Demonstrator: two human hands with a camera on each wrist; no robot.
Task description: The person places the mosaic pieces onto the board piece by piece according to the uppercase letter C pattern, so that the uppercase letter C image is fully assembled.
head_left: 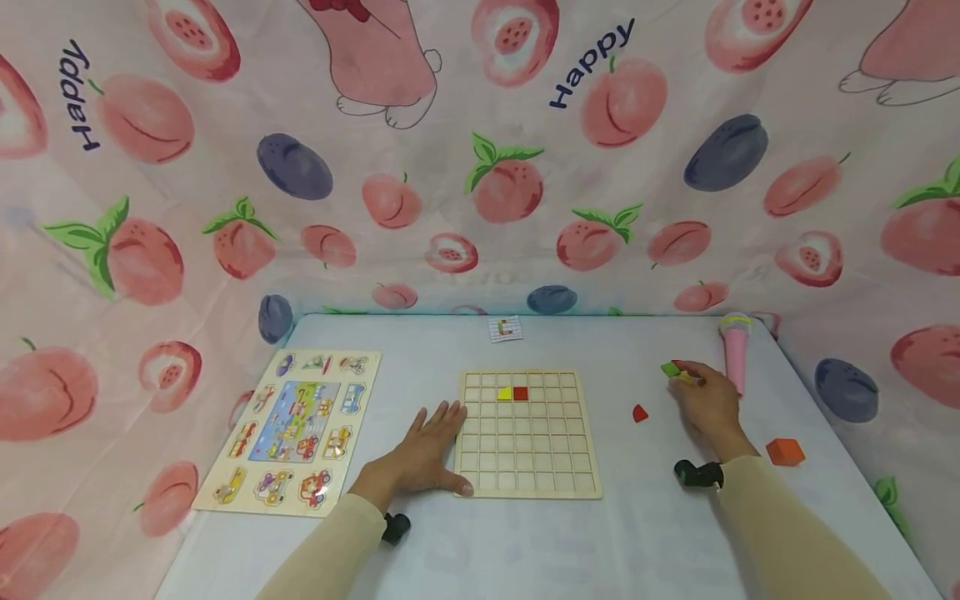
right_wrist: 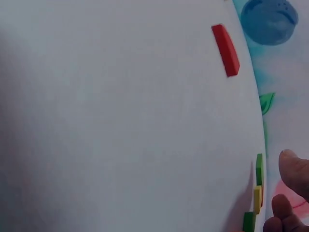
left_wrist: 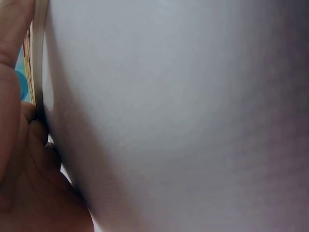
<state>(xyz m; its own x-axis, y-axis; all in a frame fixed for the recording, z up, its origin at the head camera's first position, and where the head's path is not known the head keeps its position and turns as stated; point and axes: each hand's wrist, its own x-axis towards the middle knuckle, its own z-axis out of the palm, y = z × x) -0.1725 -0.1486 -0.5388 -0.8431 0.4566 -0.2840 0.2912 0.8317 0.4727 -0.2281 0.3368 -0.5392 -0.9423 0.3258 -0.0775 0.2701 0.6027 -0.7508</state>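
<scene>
Two pale sleeves [head_left: 322, 542] come in from the near side, flanking the wooden grid board [head_left: 529, 450], and between them I see white tabletop [head_left: 570, 550] running up to the board's near edge. On the board's left, a picture puzzle [head_left: 296, 421] narrows my sideways room, its near corner just beside the left forearm. On the board's right the strip of tabletop is wider, and an orange block [head_left: 785, 452] sits outside the right forearm.

My left hand [head_left: 423, 454] lies flat along the board's left side, fingers spread apart, thumb tip at the near-left corner.

Right of the board, a red quarter-round piece [head_left: 639, 413] lies on its own, well apart from the frame and near my right hand [head_left: 708, 408]. That hand is bent over a small group of pieces, a green piece [head_left: 670, 368] and a yellow piece [head_left: 686, 377] among them. From the right wrist, thumb and nearest fingertip show apart, just beside the group; I cannot tell whether any finger touches it.

In the board's second row from its far edge, a yellow tile [head_left: 505, 394] and a red tile [head_left: 521, 393] fill neighbouring cells. Beyond the board, a pink microphone [head_left: 736, 358] stretches along the far right, a small card [head_left: 505, 328] lies straight past the far edge, and fruit-print cloth [head_left: 551, 298] closes off the back.
</scene>
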